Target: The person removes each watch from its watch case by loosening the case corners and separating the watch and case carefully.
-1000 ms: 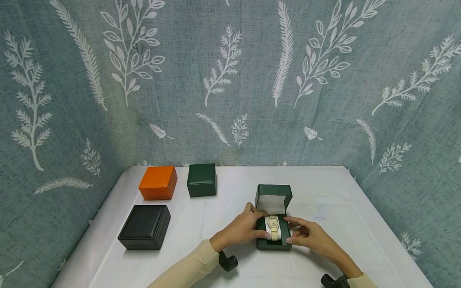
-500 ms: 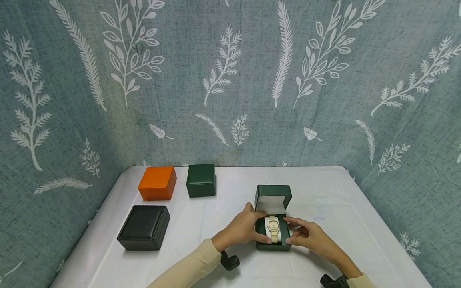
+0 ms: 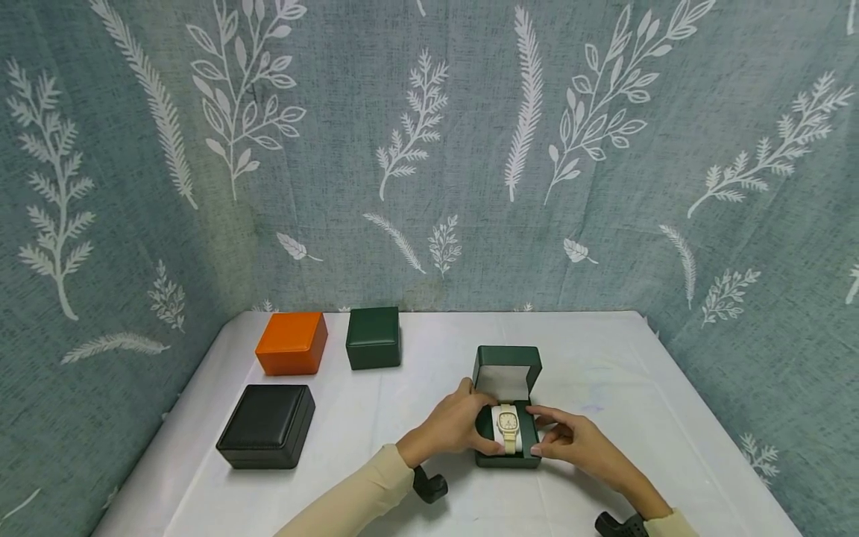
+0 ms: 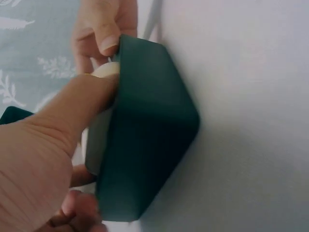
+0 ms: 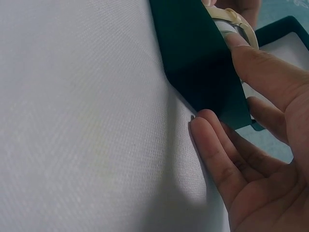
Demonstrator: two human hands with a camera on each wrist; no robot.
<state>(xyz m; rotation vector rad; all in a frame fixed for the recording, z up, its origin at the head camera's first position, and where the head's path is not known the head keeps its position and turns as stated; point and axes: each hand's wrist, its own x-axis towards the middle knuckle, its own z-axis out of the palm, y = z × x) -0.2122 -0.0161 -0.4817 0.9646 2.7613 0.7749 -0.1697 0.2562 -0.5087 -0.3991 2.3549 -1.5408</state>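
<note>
Hardly anything has moved since a second ago: both hands keep their places at the open dark green hinged watch box point(image 3: 507, 440), with only the view shifted slightly. Left hand point(image 3: 448, 425) fingers curl round the box's left wall with the thumb pressing the cream cushion carrying the pale cream square-faced wristwatch point(image 3: 508, 426), while the right hand point(image 3: 576, 440) pinches the cushion's right side, its lower fingers lying on the white tablecloth point(image 3: 376, 418). That box sits near the table's middle front; far left stand a closed orange leather box point(image 3: 291, 343), a closed small dark green box point(image 3: 373, 338) and, nearer, a closed black leather box point(image 3: 267, 426), before a grey-blue leaf-printed curtain point(image 3: 429, 149).
</note>
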